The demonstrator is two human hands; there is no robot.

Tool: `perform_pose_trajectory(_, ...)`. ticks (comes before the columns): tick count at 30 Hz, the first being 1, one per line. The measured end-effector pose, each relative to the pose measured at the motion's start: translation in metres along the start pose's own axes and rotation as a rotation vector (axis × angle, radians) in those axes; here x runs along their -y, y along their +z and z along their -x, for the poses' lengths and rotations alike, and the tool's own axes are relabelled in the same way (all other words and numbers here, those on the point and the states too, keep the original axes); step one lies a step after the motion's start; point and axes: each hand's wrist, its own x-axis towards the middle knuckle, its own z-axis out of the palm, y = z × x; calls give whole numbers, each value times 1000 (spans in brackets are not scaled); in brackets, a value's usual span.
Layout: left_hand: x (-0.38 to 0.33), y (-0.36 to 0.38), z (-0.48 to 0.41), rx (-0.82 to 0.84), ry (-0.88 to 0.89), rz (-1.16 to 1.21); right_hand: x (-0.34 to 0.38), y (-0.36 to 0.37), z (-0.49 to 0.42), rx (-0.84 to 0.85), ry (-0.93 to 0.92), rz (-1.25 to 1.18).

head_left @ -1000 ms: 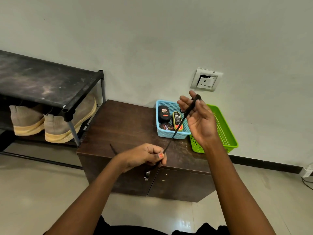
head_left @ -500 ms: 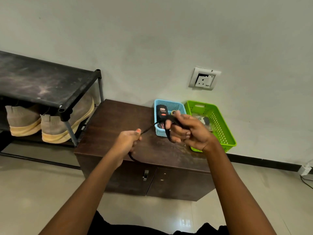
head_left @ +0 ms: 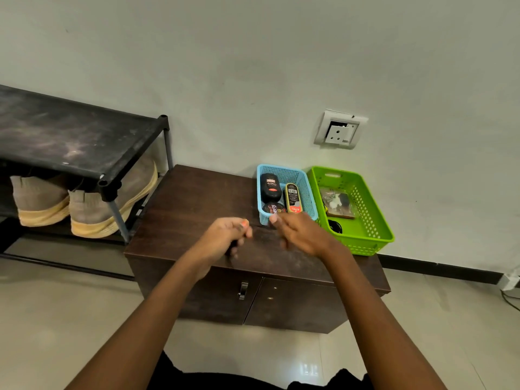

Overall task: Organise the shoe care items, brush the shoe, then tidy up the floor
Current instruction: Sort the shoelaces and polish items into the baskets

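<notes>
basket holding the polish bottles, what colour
The basket is light blue, seen best in the head view.

Blue basket (head_left: 306, 190), lattice walls; green basket (head_left: 368, 218), slotted walls; dark brown counter (head_left: 197, 198); beige shoes (head_left: 92, 212), yellow soles.

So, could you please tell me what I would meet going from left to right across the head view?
black shoe rack → left hand → blue basket → green basket

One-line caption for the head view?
Left hand and right hand over the cabinet, near blue basket and green basket.
</notes>
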Motion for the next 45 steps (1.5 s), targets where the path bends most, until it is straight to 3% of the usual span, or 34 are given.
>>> perform_pose_trajectory(2, 3, -6, -4, -212, -35, 105, 7, -1, 3, 152, 42, -118)
perform_pose_trajectory(5, 9, -10, -6, -370, -84, 10, 22, -10, 3, 230, 58, -624)
perform_pose_trajectory(7, 9, -6, -4, -295, -64, -61, 31, -18, 2, 246, 8, -1013)
perform_pose_trajectory(9, 7, 0, -2, -117, -1, -67, 37, -20, -2, 199, -60, -1317)
perform_pose_trajectory(13, 4, 7, 1, 102, 98, -116, 37, -13, -11, -96, -123, -1520)
perform_pose_trajectory(16, 5, 8, 2, 139, 53, -155, 29, -1, -19, -230, -131, -1357)
perform_pose_trajectory(18, 3, 6, 3, 138, 35, -152, 22, 9, -22, -244, -111, -971)
perform_pose_trajectory(21, 0, 4, 4, 61, 62, -104, 14, 27, -17, -130, -145, -297)
perform_pose_trajectory(23, 1, 3, 3, -41, 63, -110, 14, 34, -12, -51, -194, -122)
perform_pose_trajectory(28, 4, -1, 0, -236, -66, 83, 21, 30, -16, -13, -169, -83)
perform_pose_trajectory(32, 3, -5, -1, -360, -69, 117, 22, 26, -17, 0, -147, -4)
perform_pose_trajectory(40, 3, -2, 1, -350, -64, 9, 5, -11, -11, -327, 125, -114)
perform_pose_trajectory(45, 3, -2, 1, -368, -52, -43, -49, -52, -5, -650, 362, -175)
